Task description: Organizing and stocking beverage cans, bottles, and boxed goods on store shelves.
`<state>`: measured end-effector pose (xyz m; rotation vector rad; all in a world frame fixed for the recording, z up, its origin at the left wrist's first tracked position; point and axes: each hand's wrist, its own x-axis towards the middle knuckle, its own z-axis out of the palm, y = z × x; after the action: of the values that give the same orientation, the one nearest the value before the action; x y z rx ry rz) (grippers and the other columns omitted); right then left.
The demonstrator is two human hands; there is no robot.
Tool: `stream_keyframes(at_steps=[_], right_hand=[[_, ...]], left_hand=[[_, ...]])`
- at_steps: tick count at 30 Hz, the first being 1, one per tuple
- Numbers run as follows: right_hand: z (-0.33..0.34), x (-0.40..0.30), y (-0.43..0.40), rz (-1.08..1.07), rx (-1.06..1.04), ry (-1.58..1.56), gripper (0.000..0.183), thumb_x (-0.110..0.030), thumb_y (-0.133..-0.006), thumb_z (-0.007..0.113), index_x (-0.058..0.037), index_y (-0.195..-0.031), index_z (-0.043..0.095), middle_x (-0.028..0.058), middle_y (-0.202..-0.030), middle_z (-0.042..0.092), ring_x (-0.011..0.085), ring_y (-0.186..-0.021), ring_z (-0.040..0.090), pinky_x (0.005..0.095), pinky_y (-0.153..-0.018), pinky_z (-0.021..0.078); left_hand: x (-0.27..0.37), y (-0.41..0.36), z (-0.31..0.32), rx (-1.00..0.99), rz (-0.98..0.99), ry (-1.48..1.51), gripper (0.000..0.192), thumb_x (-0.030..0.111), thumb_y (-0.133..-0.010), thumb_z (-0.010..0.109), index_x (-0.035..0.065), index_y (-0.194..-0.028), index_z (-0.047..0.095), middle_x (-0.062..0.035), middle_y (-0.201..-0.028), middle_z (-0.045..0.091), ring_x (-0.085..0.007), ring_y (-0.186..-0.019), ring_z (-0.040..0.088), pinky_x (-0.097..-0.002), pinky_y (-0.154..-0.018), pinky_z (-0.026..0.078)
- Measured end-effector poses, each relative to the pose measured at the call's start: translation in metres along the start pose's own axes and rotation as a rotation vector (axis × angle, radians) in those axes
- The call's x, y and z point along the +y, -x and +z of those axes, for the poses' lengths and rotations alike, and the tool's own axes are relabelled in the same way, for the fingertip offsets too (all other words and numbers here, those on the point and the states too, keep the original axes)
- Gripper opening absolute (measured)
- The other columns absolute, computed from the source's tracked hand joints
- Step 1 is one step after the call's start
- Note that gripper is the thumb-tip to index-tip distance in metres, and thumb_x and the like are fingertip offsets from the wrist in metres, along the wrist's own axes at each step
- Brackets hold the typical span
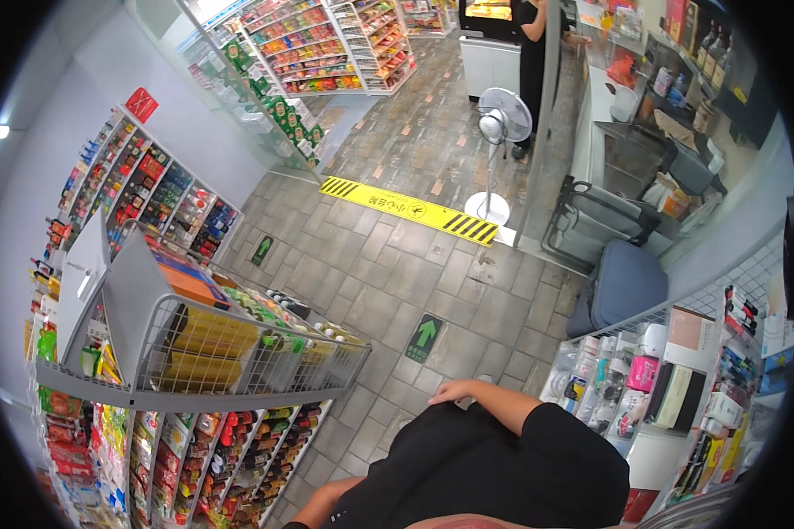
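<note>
My right hand (452,391) hangs in front of the black shirt (483,456), above the tiled floor. Its fingers bend loosely and point left. I see nothing in it, but the palm side is turned away. My left forearm (331,499) comes in at the bottom edge, and the shirt hides the hand beyond it. Ahead on the floor lies a green sticker with a white arrow (425,338). Farther on, a yellow and black warning strip (410,210) bearing writing crosses a glass-sided doorway.
Grocery shelving (198,357) stands close on my left, with a wall rack (152,178) behind it. To the right are a goods shelf (668,390) and a blue-grey case (625,287). A pedestal fan (503,122) stands past the strip, near a person in black (544,73).
</note>
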<state>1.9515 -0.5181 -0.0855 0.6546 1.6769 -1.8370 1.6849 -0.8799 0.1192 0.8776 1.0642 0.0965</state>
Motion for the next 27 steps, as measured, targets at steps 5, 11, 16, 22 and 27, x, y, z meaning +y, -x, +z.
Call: stream_keyframes(at_steps=[5,11,16,22,27], right_hand=[[-0.032,0.128,0.078,0.225,0.324,-0.236,0.077,-0.071,-0.086,0.067,-0.0039,-0.123,0.069,0.0079,-0.097,0.067,0.0221,-0.078,0.061,0.0407,-0.073,0.0554],[0.002,0.249,0.098,0.294,0.421,-0.481,0.037,-0.042,-0.093,0.069,-0.0080,-0.108,0.075,0.0056,-0.087,0.073,0.0191,-0.064,0.066,0.0380,-0.057,0.0546],[0.021,0.256,0.128,0.189,0.771,-0.498,0.045,-0.047,-0.081,0.077,-0.0071,-0.102,0.076,0.0104,-0.101,0.075,0.0228,-0.094,0.070,0.0402,-0.083,0.0559],[0.084,0.267,0.150,0.293,1.213,-0.793,0.044,-0.044,-0.080,0.075,-0.0076,-0.105,0.076,0.0123,-0.100,0.075,0.0230,-0.090,0.071,0.0403,-0.081,0.0570],[0.152,0.252,0.125,0.238,1.194,-1.116,0.036,-0.035,-0.081,0.073,-0.0065,-0.102,0.077,0.0098,-0.090,0.074,0.0224,-0.075,0.070,0.0388,-0.068,0.0573]], left_hand=[[0.060,-0.033,-0.027,0.060,-0.227,0.689,0.039,0.032,-0.102,0.061,-0.0004,-0.123,0.069,-0.0117,-0.119,0.074,-0.0197,-0.106,0.070,-0.0357,-0.091,0.055],[-0.035,-0.211,-0.143,1.098,-0.256,1.115,0.050,0.046,-0.103,0.051,0.0011,-0.106,0.072,-0.0239,-0.110,0.073,-0.0301,-0.096,0.072,-0.0409,-0.075,0.057],[0.079,-0.342,-0.205,0.221,-0.292,-0.645,0.042,0.033,-0.093,0.059,0.0007,-0.116,0.073,-0.0195,-0.118,0.074,-0.0365,-0.106,0.071,-0.0463,-0.094,0.054],[0.271,-0.431,-0.195,-0.112,-0.335,-1.127,0.039,0.022,-0.086,0.064,0.0044,-0.119,0.073,-0.0227,-0.120,0.073,-0.0353,-0.113,0.070,-0.0458,-0.096,0.054],[0.256,-0.505,-0.286,-0.312,-0.173,-1.430,0.040,0.026,-0.084,0.067,0.0037,-0.117,0.074,-0.0228,-0.124,0.071,-0.0329,-0.117,0.069,-0.0457,-0.098,0.053]])
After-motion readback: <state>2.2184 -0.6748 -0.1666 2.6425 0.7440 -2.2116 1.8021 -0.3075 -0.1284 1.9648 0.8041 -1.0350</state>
